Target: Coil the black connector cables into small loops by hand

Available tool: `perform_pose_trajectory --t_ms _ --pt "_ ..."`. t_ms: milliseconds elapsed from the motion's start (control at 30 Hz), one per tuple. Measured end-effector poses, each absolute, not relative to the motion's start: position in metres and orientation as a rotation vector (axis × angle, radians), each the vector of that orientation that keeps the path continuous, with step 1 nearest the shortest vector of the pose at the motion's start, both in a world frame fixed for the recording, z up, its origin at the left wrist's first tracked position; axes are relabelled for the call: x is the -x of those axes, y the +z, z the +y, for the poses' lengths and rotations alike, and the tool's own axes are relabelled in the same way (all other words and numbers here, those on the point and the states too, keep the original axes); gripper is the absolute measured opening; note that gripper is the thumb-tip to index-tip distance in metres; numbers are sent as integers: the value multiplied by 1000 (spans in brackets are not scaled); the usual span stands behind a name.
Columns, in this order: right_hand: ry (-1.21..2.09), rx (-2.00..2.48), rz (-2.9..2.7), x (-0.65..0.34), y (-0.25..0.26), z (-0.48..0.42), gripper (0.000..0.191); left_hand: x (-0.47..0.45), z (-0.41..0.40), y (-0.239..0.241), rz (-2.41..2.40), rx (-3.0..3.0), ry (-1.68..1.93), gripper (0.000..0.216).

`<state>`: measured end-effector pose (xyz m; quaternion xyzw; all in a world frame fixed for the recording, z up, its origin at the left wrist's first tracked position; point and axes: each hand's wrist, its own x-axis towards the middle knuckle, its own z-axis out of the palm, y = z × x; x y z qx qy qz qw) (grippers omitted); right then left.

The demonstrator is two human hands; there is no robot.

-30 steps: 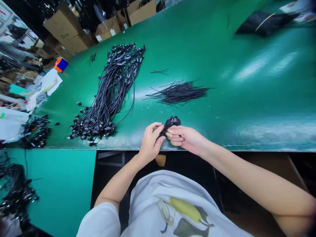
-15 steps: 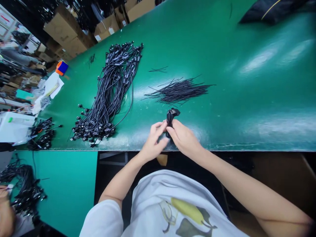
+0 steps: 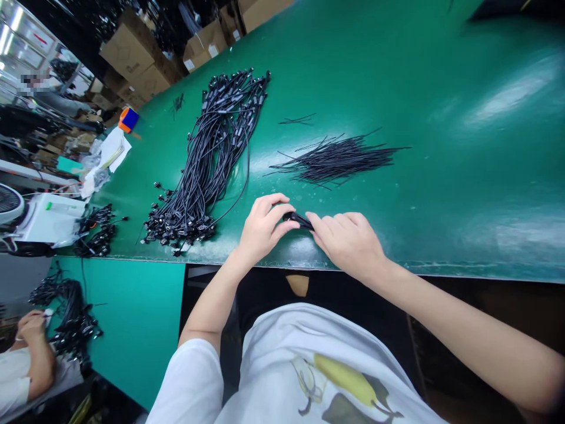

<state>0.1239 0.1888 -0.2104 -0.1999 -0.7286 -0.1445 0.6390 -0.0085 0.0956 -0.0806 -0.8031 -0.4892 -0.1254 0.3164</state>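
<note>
A small coiled black cable (image 3: 298,219) lies low over the green table (image 3: 441,147), near its front edge. My left hand (image 3: 262,228) pinches its left end with curled fingers. My right hand (image 3: 348,241) grips its right end, fingers closed over it, so most of the coil is hidden. A long bundle of black cables with connectors (image 3: 207,159) lies to the left of my hands. Behind them a pile of thin black ties (image 3: 339,160) is spread out on the table.
Cardboard boxes (image 3: 136,53) stand beyond the table's far left edge. An orange and blue object (image 3: 128,119) and white papers (image 3: 110,153) lie at the left. A white machine (image 3: 44,219) and more cables (image 3: 95,231) sit lower left. Another person (image 3: 26,347) handles cables at the bottom left.
The coiled cable, held upright above the table before, is now lowered flat between both hands. My right hand has closed over more of it. The view has shifted slightly.
</note>
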Motion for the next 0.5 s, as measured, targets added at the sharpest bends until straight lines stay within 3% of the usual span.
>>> perform_pose_trajectory --t_ms 167,333,400,500 --pt "-346 512 -1645 -124 -207 193 38 -3 98 -89 -1283 1953 -553 22" --pt "-345 526 -1627 -131 -212 195 47 -6 101 -95 -1278 1811 -527 27" --pt "-313 516 -1638 -130 -215 195 45 -5 107 -99 -1499 1911 -765 26" --pt "-199 529 -1723 -124 -223 199 42 -2 114 -106 -2024 2038 -1426 23"
